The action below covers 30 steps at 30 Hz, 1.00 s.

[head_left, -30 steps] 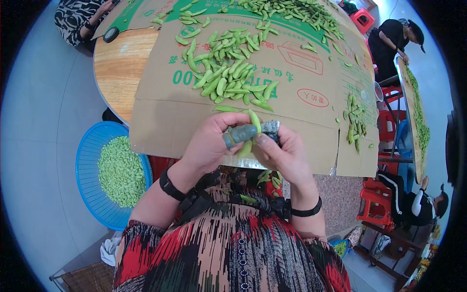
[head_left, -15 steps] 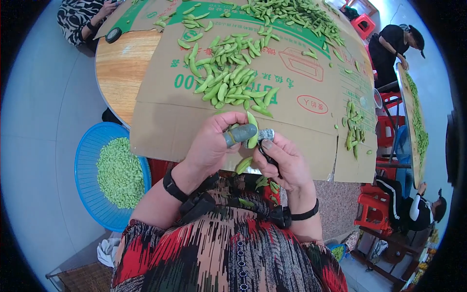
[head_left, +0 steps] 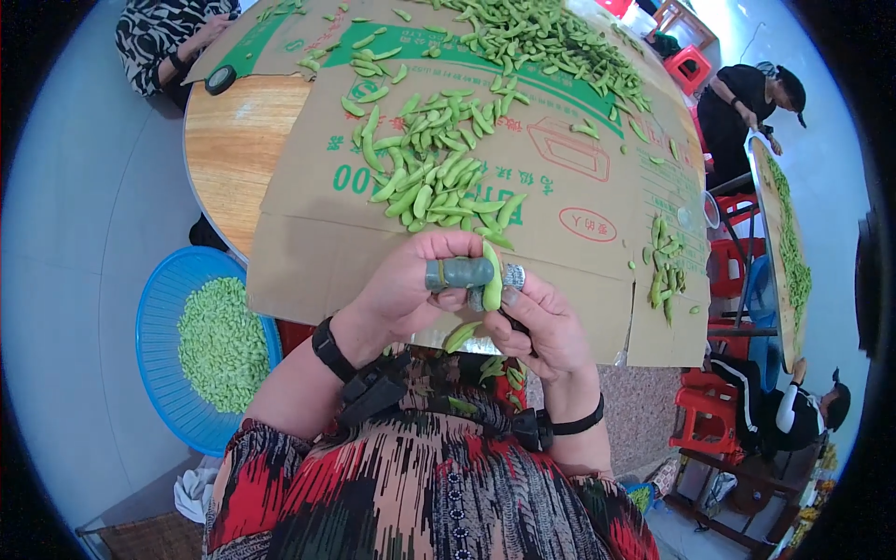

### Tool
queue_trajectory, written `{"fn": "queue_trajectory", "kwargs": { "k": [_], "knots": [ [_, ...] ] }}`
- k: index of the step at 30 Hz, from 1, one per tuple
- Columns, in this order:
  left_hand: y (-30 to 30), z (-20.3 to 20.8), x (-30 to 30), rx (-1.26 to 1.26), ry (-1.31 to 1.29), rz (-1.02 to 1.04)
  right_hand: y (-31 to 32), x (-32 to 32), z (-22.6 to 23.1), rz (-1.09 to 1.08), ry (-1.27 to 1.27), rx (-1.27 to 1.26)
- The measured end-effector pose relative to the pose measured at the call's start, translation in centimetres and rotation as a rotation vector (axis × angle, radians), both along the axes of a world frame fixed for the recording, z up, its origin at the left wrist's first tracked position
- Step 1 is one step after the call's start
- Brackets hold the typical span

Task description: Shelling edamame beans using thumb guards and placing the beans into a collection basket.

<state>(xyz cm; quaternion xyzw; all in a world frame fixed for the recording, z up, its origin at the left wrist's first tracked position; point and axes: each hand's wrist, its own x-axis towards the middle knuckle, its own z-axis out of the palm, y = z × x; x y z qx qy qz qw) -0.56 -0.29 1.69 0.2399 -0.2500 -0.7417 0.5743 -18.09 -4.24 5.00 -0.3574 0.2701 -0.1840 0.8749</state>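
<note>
My left hand (head_left: pixel 403 291) and my right hand (head_left: pixel 544 324) meet over the near edge of a flattened cardboard sheet (head_left: pixel 308 252). Between their fingertips they pinch one green bean pod (head_left: pixel 492 275), standing roughly upright. My left thumb wears a grey-green finger cover (head_left: pixel 457 273); a metal ring-like piece (head_left: pixel 512 276) sits on a right finger. Another pod (head_left: pixel 460 336) shows just below my hands. A heap of green pods (head_left: pixel 434 173) lies on the cardboard just beyond.
A blue basket (head_left: pixel 159 322) of shelled green beans (head_left: pixel 222 343) sits on the floor at my left. The cardboard covers a round wooden table (head_left: pixel 233 154). More pods (head_left: pixel 541 42) lie farther back, a few (head_left: pixel 665 271) at right. Other people (head_left: pixel 747 98) work nearby, and red stools (head_left: pixel 709 429) stand at right.
My hands stay together on the pod, shifting slightly. A pod or shell has come into sight below my hands.
</note>
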Motion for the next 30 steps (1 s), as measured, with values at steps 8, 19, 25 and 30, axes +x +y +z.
{"fn": "queue_trajectory", "kwargs": {
  "k": [8, 19, 25, 30],
  "knots": [
    [-2.0, -0.3, -1.1, -0.153, -0.814, 0.343, -1.7, 1.3, -2.2, -0.284, 0.555, -1.036],
    [-1.7, 0.1, -1.0, 0.099, -0.196, 0.305, -2.1, 2.4, -1.9, -0.229, 0.424, -0.663],
    [-1.6, -0.5, -1.4, -0.249, -0.845, 0.409, -3.0, 2.1, -0.4, -0.330, 0.187, -0.323],
    [-1.1, 0.4, -1.2, -0.395, -1.002, 0.412, -2.8, 1.3, -1.4, -0.274, 0.035, -0.097]
  ]
}}
